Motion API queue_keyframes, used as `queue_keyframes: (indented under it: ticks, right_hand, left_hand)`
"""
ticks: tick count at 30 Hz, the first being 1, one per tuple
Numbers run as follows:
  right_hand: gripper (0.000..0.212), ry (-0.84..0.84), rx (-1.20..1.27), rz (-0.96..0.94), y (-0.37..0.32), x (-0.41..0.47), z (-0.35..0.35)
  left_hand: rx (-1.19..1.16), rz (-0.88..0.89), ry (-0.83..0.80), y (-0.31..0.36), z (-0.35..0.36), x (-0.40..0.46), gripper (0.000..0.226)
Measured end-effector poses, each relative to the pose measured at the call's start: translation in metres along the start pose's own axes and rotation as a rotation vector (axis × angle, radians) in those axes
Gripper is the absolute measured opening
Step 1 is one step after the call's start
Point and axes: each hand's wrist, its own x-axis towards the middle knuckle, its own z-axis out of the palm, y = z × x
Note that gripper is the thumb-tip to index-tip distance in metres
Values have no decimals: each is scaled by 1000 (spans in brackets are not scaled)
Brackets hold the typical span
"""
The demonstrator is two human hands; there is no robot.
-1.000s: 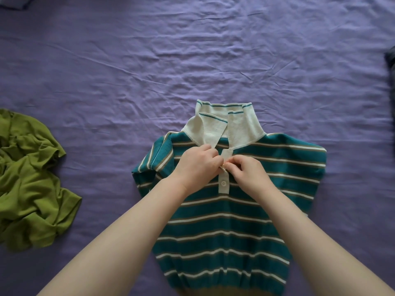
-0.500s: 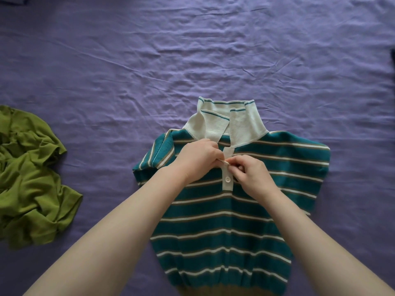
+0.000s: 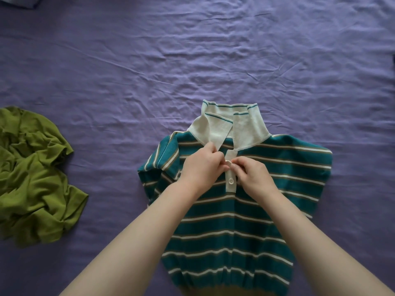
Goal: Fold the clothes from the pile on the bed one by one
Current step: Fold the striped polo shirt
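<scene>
Both hands have crept a little up the white placket (image 3: 230, 178) toward the collar, so that a fastened white button (image 3: 230, 180) now shows below them. On the left hand (image 3: 202, 167) the fingers are curled tight, pinching the placket's edge; the right hand (image 3: 254, 175) pinches it from the other side, fingertips meeting at the strip. Soft knit makes up the polo shirt (image 3: 235, 221): teal with thin white and brown stripes, a ribbed white collar (image 3: 233, 127) standing up, one point folded over. It lies face up near the bed's near edge, middle, sleeves tucked in and hem gathered. A crumpled green garment (image 3: 34, 176) lies bunched by the bed's left edge. Fine creases cover the purple sheet (image 3: 192, 60).
</scene>
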Motion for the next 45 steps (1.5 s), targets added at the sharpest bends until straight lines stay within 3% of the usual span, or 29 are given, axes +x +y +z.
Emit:
queue_keyframes:
  ticks: [10,14,17,22,26,30,34,37,42,45]
  right_hand:
    - [12,14,27,17,-7,-5,-4]
    - [18,36,-18,52,-7,-3,-7]
    - [16,61,-190,51,-10,-1,-8]
    - [10,170,-214,-63,-18,9,-17]
    - [24,155,-242,-207,-35,32,-22]
    - [42,54,-351,-314,-57,65,-14]
    - [55,54,-540,-150,-72,87,-11]
    - [41,114,-585,-97,-79,92,-13]
    - [13,154,-474,-91,-78,93,-19]
    - [6,189,-367,-112,-75,89,-19]
  left_hand:
    - [-109,-223,29,12,5,-1,22]
    - [-172,-189,53,9,3,-2,17]
    - [-168,-98,45,3,3,-3,18]
    - [25,102,144,-19,-1,-18,24]
    - [263,140,238,-44,-8,-25,44]
    - [519,28,211,-68,-22,-25,63]
    - [612,-191,191,-95,-51,-14,78]
    - [619,-138,89,-109,-72,3,76]
    - [696,-240,-120,-111,-69,22,69]
    - [615,-191,89,-87,-69,25,59]
